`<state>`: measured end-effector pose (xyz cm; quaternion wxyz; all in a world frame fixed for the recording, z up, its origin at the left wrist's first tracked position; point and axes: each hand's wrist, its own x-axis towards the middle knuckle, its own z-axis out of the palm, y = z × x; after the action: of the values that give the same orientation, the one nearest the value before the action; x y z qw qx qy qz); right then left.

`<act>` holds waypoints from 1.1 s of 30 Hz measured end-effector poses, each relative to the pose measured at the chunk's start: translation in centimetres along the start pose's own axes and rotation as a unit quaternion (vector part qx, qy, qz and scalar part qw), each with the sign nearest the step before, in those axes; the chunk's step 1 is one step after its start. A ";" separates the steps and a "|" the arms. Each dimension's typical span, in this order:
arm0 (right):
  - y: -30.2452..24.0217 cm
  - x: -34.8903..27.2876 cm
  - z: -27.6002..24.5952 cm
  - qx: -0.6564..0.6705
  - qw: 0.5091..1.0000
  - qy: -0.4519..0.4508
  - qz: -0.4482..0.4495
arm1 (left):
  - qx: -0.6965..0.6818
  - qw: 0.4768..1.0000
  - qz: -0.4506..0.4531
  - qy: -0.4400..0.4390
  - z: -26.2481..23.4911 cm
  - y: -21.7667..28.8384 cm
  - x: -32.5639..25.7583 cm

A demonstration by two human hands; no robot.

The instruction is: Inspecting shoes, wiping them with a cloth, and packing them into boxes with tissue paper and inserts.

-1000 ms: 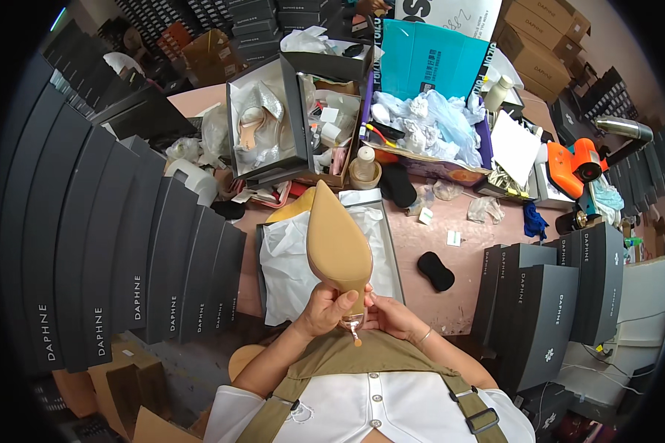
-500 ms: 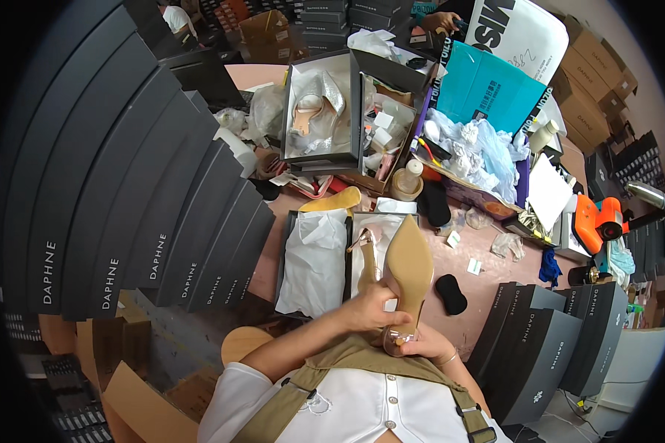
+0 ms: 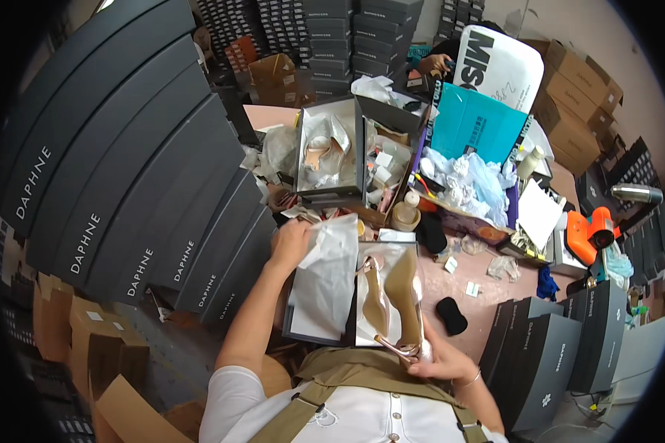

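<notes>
Two hands at an open shoebox on a pink table.

The box lies just ahead of the person, and in it a tan-soled heeled shoe rests sole up beside its mate. The shoe's long axis runs away from the body, toe far, heel near. The right hand is much the nearer: its fingers are closed around the heel end at the box's near edge. The left hand reaches forward and to the left, pinching the top of the white tissue paper that drapes over the box's left half. A black pad lies on the table just right of the box; stacked dark boxes flank the left.
</notes>
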<state>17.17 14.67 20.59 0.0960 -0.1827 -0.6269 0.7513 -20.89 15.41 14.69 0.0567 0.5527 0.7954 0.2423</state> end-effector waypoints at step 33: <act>1.4 0.2 1.7 0.386 0.917 0.096 -0.025 | -0.319 0.882 0.344 0.050 -4.4 18.5 -10.1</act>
<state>16.47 12.96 19.39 0.2378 -0.1868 -0.2800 0.9111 -2.85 9.85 25.07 0.1034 0.7308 0.4371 0.5140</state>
